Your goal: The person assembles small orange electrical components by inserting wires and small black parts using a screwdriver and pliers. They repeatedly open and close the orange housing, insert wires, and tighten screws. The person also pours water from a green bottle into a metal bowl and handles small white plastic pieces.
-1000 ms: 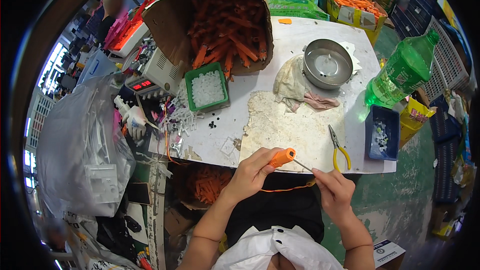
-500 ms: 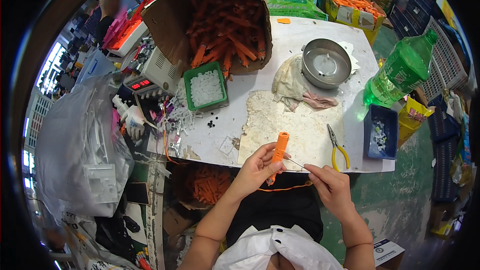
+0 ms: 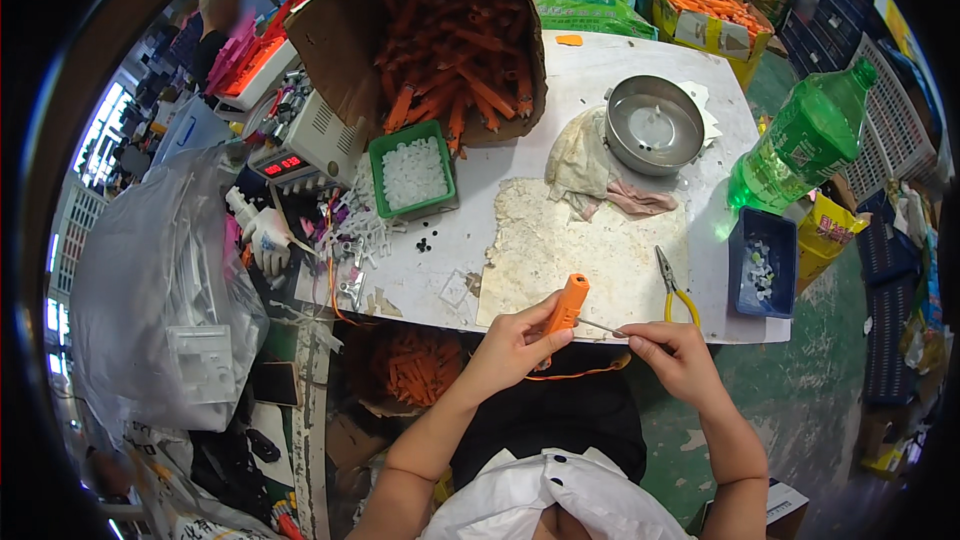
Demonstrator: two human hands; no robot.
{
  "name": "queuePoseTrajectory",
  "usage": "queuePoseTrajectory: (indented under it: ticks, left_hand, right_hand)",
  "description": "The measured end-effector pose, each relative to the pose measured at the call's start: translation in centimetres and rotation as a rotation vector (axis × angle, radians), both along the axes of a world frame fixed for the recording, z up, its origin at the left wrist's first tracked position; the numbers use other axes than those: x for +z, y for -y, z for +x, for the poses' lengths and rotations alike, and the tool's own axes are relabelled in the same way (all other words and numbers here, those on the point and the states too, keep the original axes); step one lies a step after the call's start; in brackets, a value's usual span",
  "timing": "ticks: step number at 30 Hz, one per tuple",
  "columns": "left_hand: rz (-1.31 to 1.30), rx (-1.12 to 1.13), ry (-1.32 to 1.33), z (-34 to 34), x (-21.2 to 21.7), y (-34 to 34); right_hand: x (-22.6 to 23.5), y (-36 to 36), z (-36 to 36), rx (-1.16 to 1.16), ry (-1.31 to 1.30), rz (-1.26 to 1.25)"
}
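One slim orange plastic casing (image 3: 569,302), gripped in the left hand (image 3: 512,346) at the near edge of the white-topped table (image 3: 620,55), with one thin grey metal rod (image 3: 600,327), pinched in the right hand (image 3: 682,356), pointing at its side.

White table (image 3: 590,70) with green tray (image 3: 422,207), blue bin (image 3: 765,303) and pale mat (image 3: 590,250) (ragged-edged at left)

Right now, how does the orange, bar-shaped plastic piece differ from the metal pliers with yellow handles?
The orange, bar-shaped plastic piece is in the left hand, while the metal pliers with yellow handles lie on the pale, stained worktop. The piece has one straight body; the pliers split into two curved handles. The piece looks orange, but the pliers pair grey metal with yellow. Both are longer than wide.
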State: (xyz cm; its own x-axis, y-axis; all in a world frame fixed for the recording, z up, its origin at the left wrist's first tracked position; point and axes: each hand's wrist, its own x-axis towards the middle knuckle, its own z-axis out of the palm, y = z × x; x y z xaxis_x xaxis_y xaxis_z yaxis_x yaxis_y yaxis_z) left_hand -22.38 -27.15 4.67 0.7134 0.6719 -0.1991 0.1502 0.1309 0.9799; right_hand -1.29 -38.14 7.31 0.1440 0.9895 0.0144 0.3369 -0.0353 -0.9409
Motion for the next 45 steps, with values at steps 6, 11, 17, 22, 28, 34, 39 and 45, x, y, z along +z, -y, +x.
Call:
queuePoseTrajectory:
  ticks: [6, 11, 17, 22, 28, 34, 39, 45]
  left_hand:
    - [-0.027, 0.001, -0.057, 0.2, 0.0, -0.4]
    - [-0.015, 0.01, 0.03, 0.3, -1.0, -0.3]
    - [-0.187, 0.088, 0.203, 1.1, -0.5, -1.3]
    - [-0.274, 0.143, 0.258, 1.3, -0.1, -1.3]
    - [-0.276, 0.15, 0.248, 1.4, -0.4, -1.1]
    - [-0.2, 0.129, 0.26, 1.8, -1.0, -0.6]
    - [-0.125, 0.13, 0.224, 2.8, -1.2, -0.5]
    - [-0.218, 0.178, 0.295, 3.6, -0.8, -1.2]
  right_hand:
    - [0.1, 0.6, -0.7, 0.022, 0.814, 0.382]
    - [-0.6, 0.9, -1.1, -0.002, 0.919, 0.488]
    - [0.3, 0.6, -1.3, -0.017, 0.441, 0.231]
    - [0.6, 0.5, -1.5, 0.019, 0.385, 0.133]
    - [0.8, 0.2, -1.3, 0.052, 0.365, 0.07]
    - [0.5, -0.7, 0.5, 0.15, 0.102, -0.177]
    - [1.1, -0.3, 0.4, 0.191, 0.662, 0.13]
    - [0.9, 0.1, 0.0, 0.167, 1.112, 0.399]
